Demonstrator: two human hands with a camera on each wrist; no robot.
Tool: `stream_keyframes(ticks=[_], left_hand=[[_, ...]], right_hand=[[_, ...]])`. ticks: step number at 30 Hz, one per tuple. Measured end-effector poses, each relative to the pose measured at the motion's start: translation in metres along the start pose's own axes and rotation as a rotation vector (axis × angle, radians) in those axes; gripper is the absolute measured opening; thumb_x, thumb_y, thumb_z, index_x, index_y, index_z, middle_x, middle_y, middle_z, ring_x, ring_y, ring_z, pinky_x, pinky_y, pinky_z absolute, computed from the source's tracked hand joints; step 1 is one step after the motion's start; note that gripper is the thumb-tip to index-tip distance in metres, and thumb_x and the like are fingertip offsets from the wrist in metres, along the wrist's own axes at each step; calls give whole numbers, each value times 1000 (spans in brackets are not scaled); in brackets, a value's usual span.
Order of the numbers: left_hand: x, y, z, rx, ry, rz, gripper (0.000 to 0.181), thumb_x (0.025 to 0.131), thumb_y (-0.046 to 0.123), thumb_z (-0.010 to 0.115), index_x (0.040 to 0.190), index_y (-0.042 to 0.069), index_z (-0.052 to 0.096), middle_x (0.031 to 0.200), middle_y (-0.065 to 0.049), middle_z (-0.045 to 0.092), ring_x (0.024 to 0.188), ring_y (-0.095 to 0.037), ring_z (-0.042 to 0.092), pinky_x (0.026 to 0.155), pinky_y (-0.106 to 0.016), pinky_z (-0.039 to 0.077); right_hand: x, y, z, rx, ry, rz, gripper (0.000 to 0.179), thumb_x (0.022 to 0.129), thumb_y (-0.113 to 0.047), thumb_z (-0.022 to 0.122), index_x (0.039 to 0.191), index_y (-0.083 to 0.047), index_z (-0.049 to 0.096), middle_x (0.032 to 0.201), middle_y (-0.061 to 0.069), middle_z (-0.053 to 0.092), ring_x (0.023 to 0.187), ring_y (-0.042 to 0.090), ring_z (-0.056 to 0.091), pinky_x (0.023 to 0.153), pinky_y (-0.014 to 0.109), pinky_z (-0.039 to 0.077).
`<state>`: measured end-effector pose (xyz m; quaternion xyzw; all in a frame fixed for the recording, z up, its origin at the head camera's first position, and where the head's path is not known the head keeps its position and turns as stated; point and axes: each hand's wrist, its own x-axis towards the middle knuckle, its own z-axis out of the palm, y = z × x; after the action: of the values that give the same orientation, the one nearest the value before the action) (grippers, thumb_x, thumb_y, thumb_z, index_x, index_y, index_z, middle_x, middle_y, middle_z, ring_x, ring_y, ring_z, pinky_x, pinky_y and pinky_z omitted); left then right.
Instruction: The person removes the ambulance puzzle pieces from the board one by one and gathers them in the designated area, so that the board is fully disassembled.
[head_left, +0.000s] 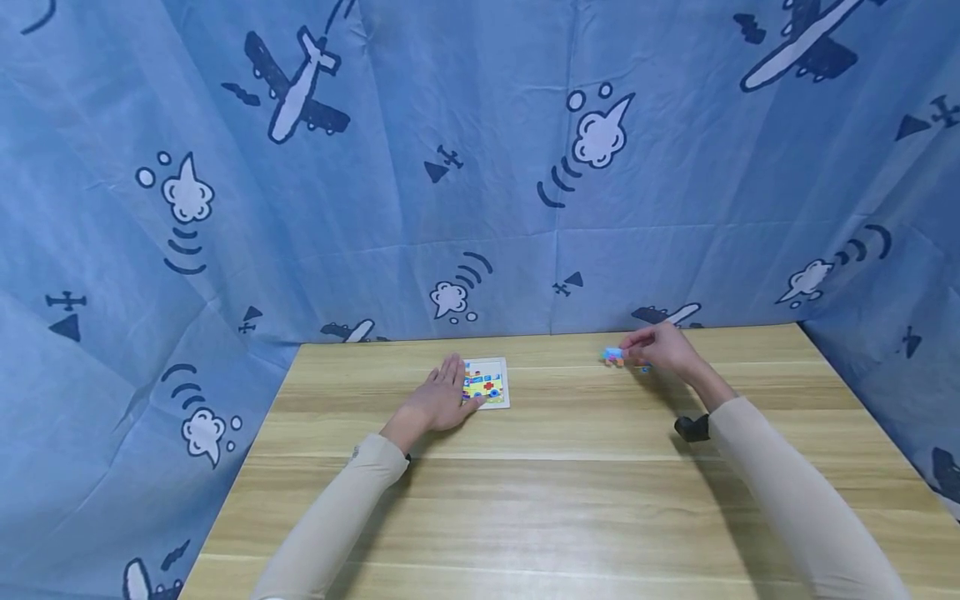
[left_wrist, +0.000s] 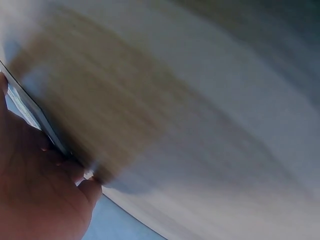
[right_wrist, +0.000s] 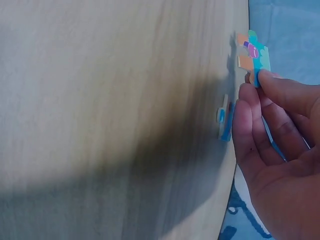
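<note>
My left hand [head_left: 438, 398] rests with straight fingers over the left side of a small square jigsaw puzzle [head_left: 497, 389], its thumb by the near edge. The puzzle has a pale frame and a yellow ambulance picture; my fingers hide its left part. In the left wrist view the puzzle's edge [left_wrist: 42, 117] shows beside my palm. My right hand [head_left: 667, 347] pinches a colourful puzzle piece [right_wrist: 257, 55], blue, green and orange with a pink spot, between thumb and fingertips. Another puzzle piece [right_wrist: 223, 120], partly blue, lies on the table below that hand.
The wooden table [head_left: 525, 500] has its back edge just beyond both hands. Blue curtains [head_left: 495, 200] with airplane prints hang behind it and at the sides. A black object [head_left: 692, 428] juts out by my right wrist.
</note>
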<state>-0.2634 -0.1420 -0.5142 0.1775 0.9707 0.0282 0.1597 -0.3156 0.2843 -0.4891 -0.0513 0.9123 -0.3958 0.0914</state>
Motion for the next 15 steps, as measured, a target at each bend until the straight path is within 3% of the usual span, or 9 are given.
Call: stream_keyframes(ticks=[6, 15], left_hand=[[0, 0, 0, -1, -1, -3, 90, 109, 64, 26, 168, 0, 4, 178, -17, -4, 167, -30, -1, 137, -45, 12], [-1, 1, -1, -17, -5, -8, 90, 109, 64, 27, 168, 1, 2, 178, -16, -7, 167, -29, -3, 137, -45, 9]], right_hand=[[3, 6, 4, -36, 13, -3, 20, 100, -7, 68, 113, 5, 76, 104, 20, 79, 87, 21, 71, 72, 29, 56], [8, 1, 14, -211, 90, -43, 11, 95, -7, 72, 98, 0, 80, 92, 14, 79, 77, 20, 62, 62, 26, 47]])
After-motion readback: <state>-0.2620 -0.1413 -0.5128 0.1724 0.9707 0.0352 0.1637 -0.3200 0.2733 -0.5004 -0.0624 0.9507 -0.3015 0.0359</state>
